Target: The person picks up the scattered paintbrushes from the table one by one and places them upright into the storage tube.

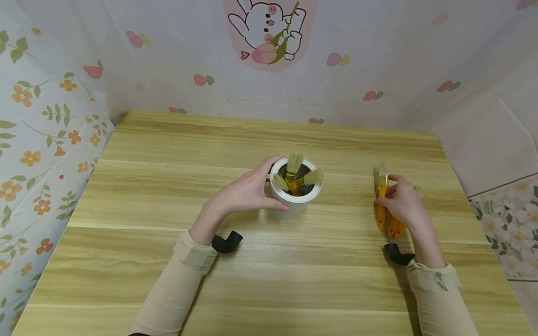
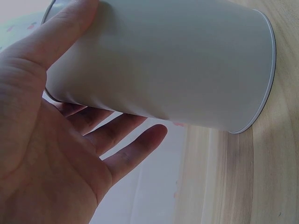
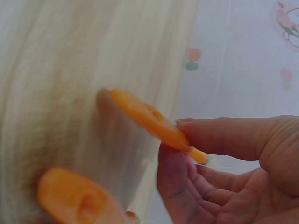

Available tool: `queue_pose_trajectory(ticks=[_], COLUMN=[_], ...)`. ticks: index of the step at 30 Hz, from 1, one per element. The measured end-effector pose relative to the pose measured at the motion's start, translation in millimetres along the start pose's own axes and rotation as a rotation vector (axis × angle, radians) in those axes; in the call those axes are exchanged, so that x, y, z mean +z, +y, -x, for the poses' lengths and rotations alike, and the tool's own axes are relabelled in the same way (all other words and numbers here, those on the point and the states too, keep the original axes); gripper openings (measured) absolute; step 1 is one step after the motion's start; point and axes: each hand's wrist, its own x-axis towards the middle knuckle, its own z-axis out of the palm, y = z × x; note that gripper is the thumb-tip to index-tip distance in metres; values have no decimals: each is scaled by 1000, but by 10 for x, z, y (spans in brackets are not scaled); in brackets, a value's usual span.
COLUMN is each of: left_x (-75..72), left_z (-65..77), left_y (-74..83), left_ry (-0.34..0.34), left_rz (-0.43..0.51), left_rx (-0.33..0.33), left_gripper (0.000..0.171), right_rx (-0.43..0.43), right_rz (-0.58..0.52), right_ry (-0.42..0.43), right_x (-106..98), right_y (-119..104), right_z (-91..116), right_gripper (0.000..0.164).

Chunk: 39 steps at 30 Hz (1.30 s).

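Note:
A white paint can (image 1: 290,212) stands upright on the table with several bristle brushes (image 1: 310,178) in it, bristles up. My left hand (image 1: 245,189) grips its near left side; in the left wrist view the thumb lies across the can's wall (image 2: 173,60) and the fingers reach behind it. On the right, my right hand (image 1: 401,198) pinches a paintbrush (image 1: 381,205) by its orange handle between thumb and fingers, bristles away from me. More orange-handled paintbrushes (image 1: 394,227) lie on the table under that hand, partly hidden by it. One such handle (image 3: 70,196) shows in the right wrist view.
A wooden table (image 1: 294,289) fills most of the head view. Patterned cloth (image 1: 168,56) hangs behind its far edge, and a flowered one (image 1: 46,154) at the left. A black curved piece (image 1: 227,242) sits at the left wrist, another (image 1: 397,255) at the right.

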Motion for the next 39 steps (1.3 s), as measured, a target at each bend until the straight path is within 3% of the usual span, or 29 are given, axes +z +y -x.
queue_pose_trajectory(ticks=[11, 23, 27, 31, 35, 39], left_x=[10, -18, -7, 4, -2, -11], left_z=[6, -5, -7, -5, -11, -13], left_y=[-5, -4, -9, -10, -1, 2], left_ry=[1, -3, -12, -18, -8, -8], left_rz=[-5, 4, 8, 3, 1, 2], left_rx=[-2, 4, 3, 1, 0, 5], left_gripper=[110, 110, 111, 112, 112, 111], right_rx=[-42, -205, -307, -476, -630, -696], right_rz=[-144, -551, -774, -979, -1043, -1042], right_ry=[189, 473, 541, 589, 615, 618], right_x=[-78, -184, -187, -164, -129, -77], right_y=[-246, -770, -977, -1190, -1404, -1593], right_z=[175, 425, 522, 592, 629, 663], right_gripper=[70, 51, 45, 43, 40, 35])
